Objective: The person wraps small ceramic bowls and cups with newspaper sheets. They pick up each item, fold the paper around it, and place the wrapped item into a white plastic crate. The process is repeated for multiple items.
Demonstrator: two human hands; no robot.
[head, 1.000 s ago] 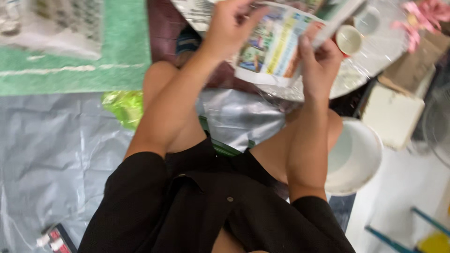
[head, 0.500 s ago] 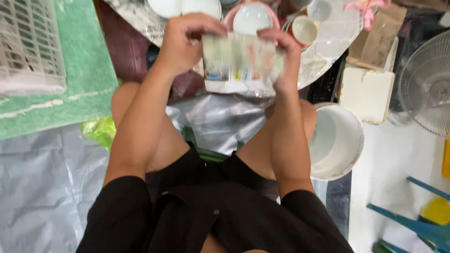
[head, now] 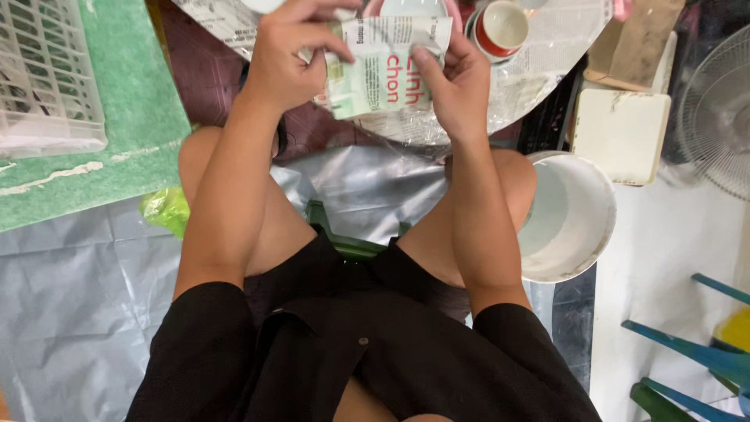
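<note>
Both hands [head: 375, 66] grip paper sheet [head: 387, 66] edges, over tray [head: 547, 55].

A flat pale-green and white printed paper package [head: 383, 70] with red lettering sits between both hands; a tan cardboard box [head: 629, 43] lies at upper right.

A white wire basket [head: 47, 78] sits on a green mat [head: 133, 133] at the upper left. Below it, grey plastic sheeting [head: 70, 312] covers the floor, with a scrap of bright green plastic [head: 166, 211] at its edge. A red-rimmed cup [head: 504, 27] stands on a round tray lined with newspaper [head: 547, 55]. To the right lie a white bucket [head: 578, 219], a square white lid [head: 621, 137], a fan [head: 719, 117] and blue chair legs [head: 687, 344].
</note>
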